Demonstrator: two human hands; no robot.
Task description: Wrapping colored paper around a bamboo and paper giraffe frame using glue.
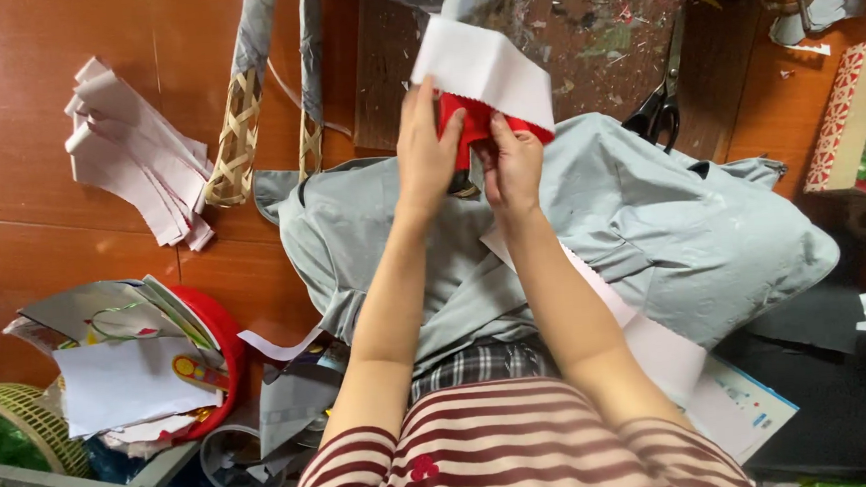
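Red fabric piece, gripped between left hand, right hand

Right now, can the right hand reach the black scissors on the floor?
Probably yes. The scissors lie uncovered just beyond the grey cloth, with nothing between. But the right hand already pinches the red piece with the left hand.

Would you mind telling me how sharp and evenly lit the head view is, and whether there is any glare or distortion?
In the head view, both hands, left hand and right hand, look sharp on the red piece and white strip; light is soft and even, with a faint sheen on the brown tiled floor; the dark lower right corner loses detail; the wide lens stretches the forearms.
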